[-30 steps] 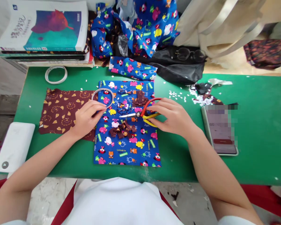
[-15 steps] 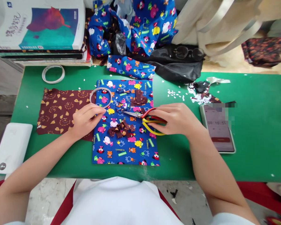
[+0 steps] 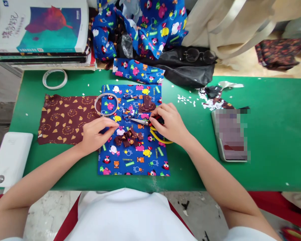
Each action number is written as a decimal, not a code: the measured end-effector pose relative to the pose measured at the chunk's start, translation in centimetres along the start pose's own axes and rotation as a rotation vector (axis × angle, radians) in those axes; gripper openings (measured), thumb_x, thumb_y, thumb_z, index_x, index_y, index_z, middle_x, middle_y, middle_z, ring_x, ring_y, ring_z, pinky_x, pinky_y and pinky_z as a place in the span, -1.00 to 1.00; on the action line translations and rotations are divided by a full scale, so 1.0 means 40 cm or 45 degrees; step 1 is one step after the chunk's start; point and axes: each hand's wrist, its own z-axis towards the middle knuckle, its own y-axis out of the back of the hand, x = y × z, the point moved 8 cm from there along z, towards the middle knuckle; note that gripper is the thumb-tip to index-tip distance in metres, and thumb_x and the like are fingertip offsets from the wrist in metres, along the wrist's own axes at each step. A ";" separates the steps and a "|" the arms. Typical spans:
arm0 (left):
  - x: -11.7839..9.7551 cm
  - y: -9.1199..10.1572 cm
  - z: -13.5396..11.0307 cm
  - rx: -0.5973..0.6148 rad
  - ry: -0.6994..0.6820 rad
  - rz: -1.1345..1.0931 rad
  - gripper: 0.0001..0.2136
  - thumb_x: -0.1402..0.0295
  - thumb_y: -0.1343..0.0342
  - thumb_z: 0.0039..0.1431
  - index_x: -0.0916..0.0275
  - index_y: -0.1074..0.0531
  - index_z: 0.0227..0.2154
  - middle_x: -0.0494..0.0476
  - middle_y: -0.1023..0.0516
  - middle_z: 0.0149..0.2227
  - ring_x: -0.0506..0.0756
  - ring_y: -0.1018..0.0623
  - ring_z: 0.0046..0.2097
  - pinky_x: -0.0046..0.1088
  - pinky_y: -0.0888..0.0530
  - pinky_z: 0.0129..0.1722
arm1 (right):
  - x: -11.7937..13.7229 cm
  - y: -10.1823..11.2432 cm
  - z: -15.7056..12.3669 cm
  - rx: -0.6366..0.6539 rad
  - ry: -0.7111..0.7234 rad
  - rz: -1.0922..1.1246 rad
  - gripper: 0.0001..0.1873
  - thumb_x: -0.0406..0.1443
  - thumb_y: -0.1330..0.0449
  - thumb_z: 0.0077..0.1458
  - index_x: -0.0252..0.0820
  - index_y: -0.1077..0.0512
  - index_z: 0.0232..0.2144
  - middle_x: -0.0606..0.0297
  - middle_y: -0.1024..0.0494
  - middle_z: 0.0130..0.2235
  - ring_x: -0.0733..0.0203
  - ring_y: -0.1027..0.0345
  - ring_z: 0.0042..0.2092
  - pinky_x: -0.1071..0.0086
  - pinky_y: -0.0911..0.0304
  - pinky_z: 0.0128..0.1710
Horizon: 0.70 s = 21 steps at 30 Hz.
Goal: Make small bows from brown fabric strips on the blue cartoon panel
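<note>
My left hand (image 3: pixel 97 132) hovers over the left part of a blue cartoon-print cloth (image 3: pixel 130 169), its thumb and fingers pinched together. Whatever lies in that pinch is too small to make out. Scissors (image 3: pixel 162 139) with red and yellow handles lie on the cloth, blades pointing left. Above their handles is my right hand (image 3: pixel 169 122), fingertips closed near the pivot; what they hold is hidden. Small brown fabric bows (image 3: pixel 127 138) form a pile below the blades. Brown fabric strips (image 3: pixel 147 104) and small blue fabric pieces (image 3: pixel 131 97) lie above. A roll of clear tape (image 3: pixel 106 104) rests near my left hand.
Brown patterned cloth (image 3: pixel 62 120) lies at left, beside a white power bank (image 3: pixel 11 159). Another tape roll (image 3: pixel 55 79) and stacked books (image 3: pixel 41 26) are behind. To the right are a phone (image 3: pixel 230 137) and white paper scraps (image 3: pixel 210 102); glasses (image 3: pixel 200 55) rest on black material.
My right hand has moved left, off the scissors' handle loops and over them toward the pivot. My left hand has shifted slightly right and down, still pinched.
</note>
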 end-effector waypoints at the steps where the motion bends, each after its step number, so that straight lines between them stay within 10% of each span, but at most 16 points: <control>1: -0.001 -0.002 0.000 0.011 0.007 -0.020 -0.93 0.55 -0.18 0.10 0.27 -0.51 -0.40 0.05 -0.63 -0.40 -0.04 -0.61 -0.30 -0.58 -0.55 -0.21 | -0.004 -0.004 -0.001 0.017 -0.022 0.012 -0.87 -0.29 -0.09 0.16 -0.15 -0.32 -0.44 0.25 -0.44 -0.39 0.14 -0.23 -0.30 0.22 -0.17 -0.24; 11: 0.006 -0.044 -0.036 0.086 0.399 -0.534 -0.95 0.50 -0.14 0.14 0.25 -0.46 -0.36 0.06 -0.58 -0.36 -0.06 -0.56 -0.44 -0.56 -0.55 -0.39 | 0.074 0.085 -0.015 -0.423 -0.027 0.078 -0.87 -0.32 -0.15 0.16 -0.11 -0.33 -0.45 0.32 -0.50 -0.43 0.22 -0.34 -0.35 0.26 -0.19 -0.29; 16: -0.060 -0.049 -0.021 0.295 0.350 -0.513 -0.81 0.62 -0.06 0.09 0.25 -0.50 -0.48 0.05 -0.55 -0.42 -0.05 -0.57 -0.35 -0.58 -0.53 -0.30 | 0.237 0.121 -0.080 -0.565 0.535 0.003 -0.85 -0.39 -0.30 0.01 0.00 -0.46 -0.39 0.42 -0.52 -0.46 0.27 -0.31 -0.40 0.28 -0.16 -0.37; 21: -0.053 -0.119 -0.076 0.761 0.909 -0.982 -0.91 0.46 -0.06 0.13 0.29 -0.46 -0.37 0.12 -0.51 -0.38 -0.02 -0.53 -0.39 -0.56 -0.52 -0.40 | 0.318 0.124 -0.144 -0.667 0.951 -0.171 -0.79 -0.38 -0.27 0.00 0.08 -0.50 -0.55 0.57 -0.54 -0.47 0.34 -0.25 -0.44 0.28 -0.04 -0.43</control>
